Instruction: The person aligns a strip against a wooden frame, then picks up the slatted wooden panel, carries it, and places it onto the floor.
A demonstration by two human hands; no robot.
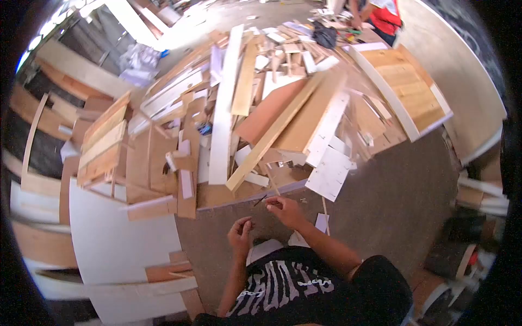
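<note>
My right hand (284,212) is held in front of my body, just off the near edge of the low worktable (231,196). Its thumb and fingers pinch together, and a thin dark sliver (260,201), perhaps a nail or screw, shows at the fingertips. Lower and to the left is my left hand (240,234), its fingers curled in; whatever it may hold is too small to make out. A white board with small holes (329,174) lies at the table edge nearest my right hand. Long wooden planks (274,133) and a white strip (225,108) point toward me.
Wood offcuts (288,57) are heaped across the table. A shallow wooden box (405,81) sits at the right, a slatted wooden piece (103,149) at the left. A large white panel (119,250) stands left of me. A person in a red vest (385,19) works beyond the table.
</note>
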